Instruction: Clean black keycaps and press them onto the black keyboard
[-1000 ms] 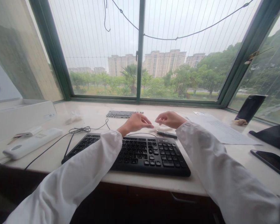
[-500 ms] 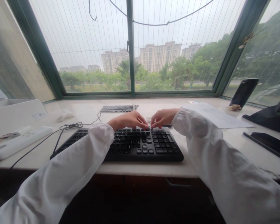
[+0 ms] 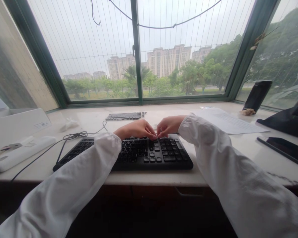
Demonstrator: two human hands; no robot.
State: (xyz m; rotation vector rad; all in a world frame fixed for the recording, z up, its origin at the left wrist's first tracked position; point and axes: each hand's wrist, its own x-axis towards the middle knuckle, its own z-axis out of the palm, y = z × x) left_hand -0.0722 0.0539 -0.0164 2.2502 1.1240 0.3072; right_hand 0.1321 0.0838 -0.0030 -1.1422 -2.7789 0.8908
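A black keyboard (image 3: 152, 166) lies on the pale windowsill desk. Keycaps cover its number pad, while many keys to the left look bare. My left hand (image 3: 139, 129) is over the upper keys left of the number pad, fingers closed in a pinch. From the other side my right hand (image 3: 170, 126) meets it, its fingertips pinched together at the same spot. Whatever is between the fingertips is too small and hidden to name. Behind the hands, loose keycaps (image 3: 125, 116) are laid out in rows.
At the left are a white box (image 3: 24, 121), a power strip (image 3: 27, 153) with keys on it, and a tangled cable (image 3: 75, 135). Printed paper (image 3: 225, 120), a standing dark phone-like object (image 3: 257, 96) and a flat phone (image 3: 285, 150) are at the right.
Both hands came down and toward each other, from above the keyboard's back edge onto its upper keys. The view has shifted, and the fingertips now nearly touch.
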